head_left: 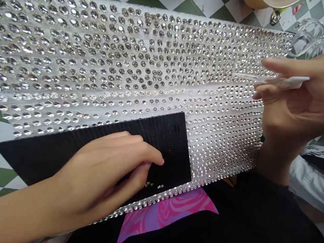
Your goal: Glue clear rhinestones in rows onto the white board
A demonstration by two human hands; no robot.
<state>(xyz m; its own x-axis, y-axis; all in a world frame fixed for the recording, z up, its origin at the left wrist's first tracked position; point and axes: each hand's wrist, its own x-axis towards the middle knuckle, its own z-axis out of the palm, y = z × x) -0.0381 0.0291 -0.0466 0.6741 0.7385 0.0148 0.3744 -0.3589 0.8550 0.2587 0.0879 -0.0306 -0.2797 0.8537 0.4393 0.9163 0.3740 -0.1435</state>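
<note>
A long white panel (174, 72) carries rows of clear faceted rhinestones and lies across my lap. On its near side rests a flat black board (172, 145) with a few loose rhinestones (159, 186) near its lower edge. My left hand (118, 168) lies over this board with fingers curled, the index fingertip down on the surface; whatever is beneath the fingers is hidden. At the right, above the panel, my right hand (286, 91) pinches a slim white tube (295, 82) between thumb and fingers. Its thin, clear tip points left over the rhinestone rows.
The floor has green and white checks (177, 5). At the top right are a pale round container (275, 2), a small metal ring (275, 17) and a clear plastic item (307, 37). A pink and purple patterned piece (172, 212) lies under the panel's near edge, over black clothing.
</note>
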